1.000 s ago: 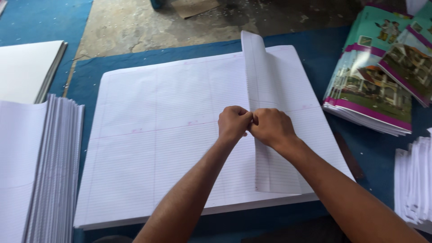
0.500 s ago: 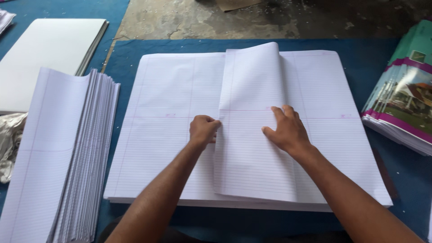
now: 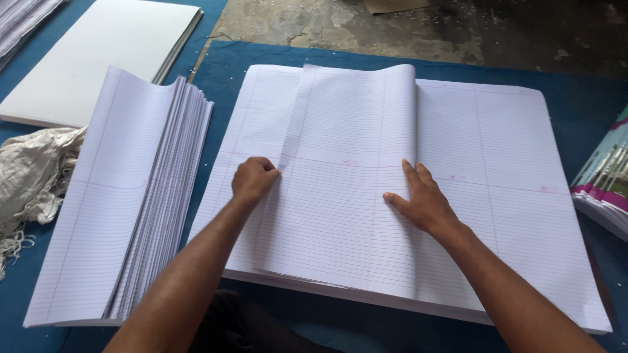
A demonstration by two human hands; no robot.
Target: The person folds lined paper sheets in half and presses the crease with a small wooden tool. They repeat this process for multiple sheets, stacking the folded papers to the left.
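A big stack of large ruled white sheets (image 3: 510, 163) lies on a blue mat. A folded bundle of ruled sheets (image 3: 347, 196) rests on the left half of the stack, its fold along the right side. My left hand (image 3: 254, 180) is closed and pinches the bundle's left edge. My right hand (image 3: 422, 202) lies flat with fingers spread on the fold, pressing it down.
A pile of folded ruled sheets (image 3: 124, 202) lies to the left. Behind it sits a stack of blank white boards (image 3: 98, 59). A crumpled cloth (image 3: 29, 170) is at the far left. Colourful printed covers (image 3: 605, 189) lie at the right edge. Bare concrete floor (image 3: 418, 29) is beyond the mat.
The sheets that stood upright at the stack's middle have been turned over to the left and laid flat. My hands moved apart, left to the bundle's edge, right onto the fold.
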